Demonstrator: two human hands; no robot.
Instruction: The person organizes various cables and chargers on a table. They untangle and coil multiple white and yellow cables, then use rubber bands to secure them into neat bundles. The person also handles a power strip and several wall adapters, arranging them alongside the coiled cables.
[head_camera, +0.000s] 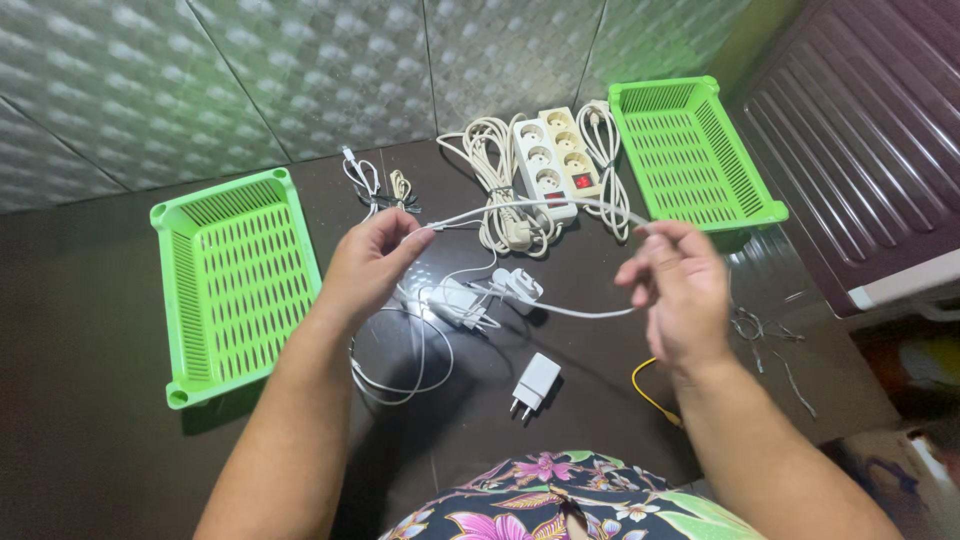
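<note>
Left hand (368, 262) and right hand (675, 285) each pinch 1 end of a white cable (520, 206), stretched above the dark table (100, 440). Both green baskets (238, 285) hold nothing; power strips (552, 152), charger plug (533, 384) and other cords remain unsorted.

Dim overall, light from above w/ green cast on far wall (300, 70). Glossy dark surface (90, 330) shows soft glare far right. Right hand (678, 290) slightly motion-blurred; wide-angle bend at edges; shadows soft under near basket (240, 285).
</note>
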